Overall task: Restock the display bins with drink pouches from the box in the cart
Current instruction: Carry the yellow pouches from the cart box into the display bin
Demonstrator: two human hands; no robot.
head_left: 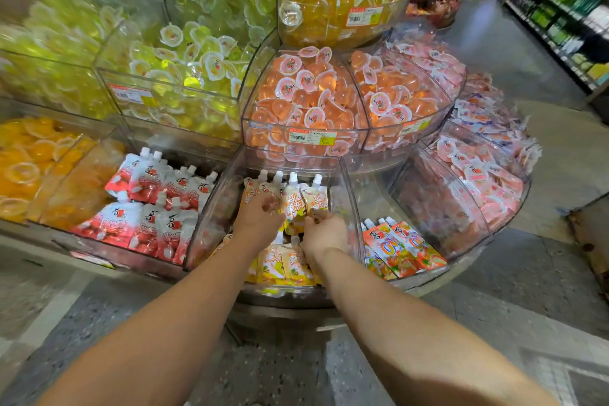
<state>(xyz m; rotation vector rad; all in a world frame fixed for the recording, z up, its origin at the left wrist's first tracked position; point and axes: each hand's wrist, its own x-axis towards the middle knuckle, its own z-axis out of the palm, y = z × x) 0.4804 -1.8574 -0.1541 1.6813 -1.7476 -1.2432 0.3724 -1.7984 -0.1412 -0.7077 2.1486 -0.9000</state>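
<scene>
Both my arms reach into the middle clear bin (211, 224) on the bottom tier of the display. Yellow-orange drink pouches (296, 199) with white caps stand upright at the back of that bin, and more yellow pouches (283, 265) lie at its front. My left hand (258, 216) grips the left upright pouches with curled fingers. My right hand (324, 232) pinches the lower edge of the right upright pouches. The box and the cart are out of view.
Red-white pouches (155, 208) fill the bin to the left, orange pouches (398, 249) the bin to the right. Jelly-cup bins (306, 99) rise in tiers above. A product shelf (566, 3) lines the aisle at the far right. Grey floor lies below.
</scene>
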